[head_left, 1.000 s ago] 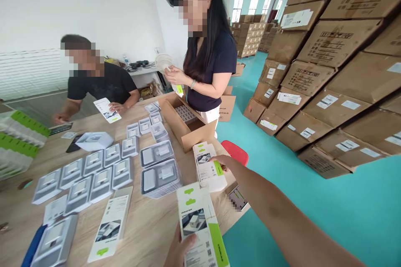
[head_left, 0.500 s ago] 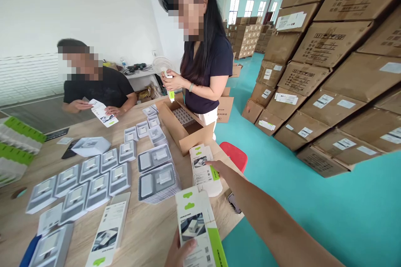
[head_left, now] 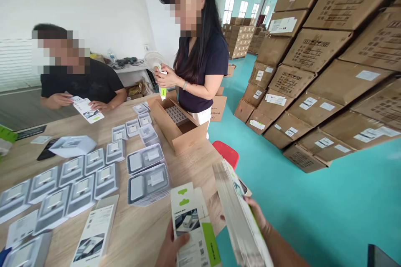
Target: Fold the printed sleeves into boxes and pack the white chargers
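Note:
My left hand grips a white-and-green printed product box low in the view, just over the table edge. My right hand holds up a thick stack of printed white-and-green packaging sleeves, tilted with its edges facing me. On the light wooden table to the left lie several white-and-grey moulded trays. Two stacks of larger grey-and-white trays sit nearest my left hand. A flat printed sleeve lies near the bottom edge.
A seated person holds a leaflet across the table. A standing person holds a small item beside an open cardboard carton. A red stool stands on the teal floor, and tall carton stacks fill the right.
My right hand has lifted the sleeve stack off the table and turned it edge-on towards me. My view has swung left, and my left hand still has the box.

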Available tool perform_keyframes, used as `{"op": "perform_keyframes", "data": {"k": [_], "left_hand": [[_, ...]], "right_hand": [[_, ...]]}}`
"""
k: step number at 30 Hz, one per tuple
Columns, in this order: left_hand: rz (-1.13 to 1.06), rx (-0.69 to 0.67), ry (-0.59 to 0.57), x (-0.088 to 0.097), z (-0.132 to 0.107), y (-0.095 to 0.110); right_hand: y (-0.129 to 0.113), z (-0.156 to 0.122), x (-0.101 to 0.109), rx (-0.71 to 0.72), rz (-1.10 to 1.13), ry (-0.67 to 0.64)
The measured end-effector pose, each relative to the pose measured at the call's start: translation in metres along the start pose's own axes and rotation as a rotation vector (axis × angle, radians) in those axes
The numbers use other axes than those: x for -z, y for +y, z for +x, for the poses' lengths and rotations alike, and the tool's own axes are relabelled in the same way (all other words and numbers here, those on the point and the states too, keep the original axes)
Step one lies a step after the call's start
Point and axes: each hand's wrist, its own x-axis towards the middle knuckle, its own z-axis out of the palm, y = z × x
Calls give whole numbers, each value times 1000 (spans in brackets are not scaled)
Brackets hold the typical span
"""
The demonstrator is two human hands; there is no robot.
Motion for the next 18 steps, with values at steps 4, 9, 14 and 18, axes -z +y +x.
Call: {"op": "perform_keyframes", "data": {"k": [4,9,14,18], "left_hand": [[15,12,-48,-13,11,20],[-5,76,-151,-26,9,49],[-90,95,-173,-35,25,57],[-193,47,-163,-51,55,58]], "right_hand": [[60,17,-1,-1,125,51],[55,42,-21,64,125,42],[21,64,-30,12,58,6],[-22,97,-30,-17,-35,-19]]}}
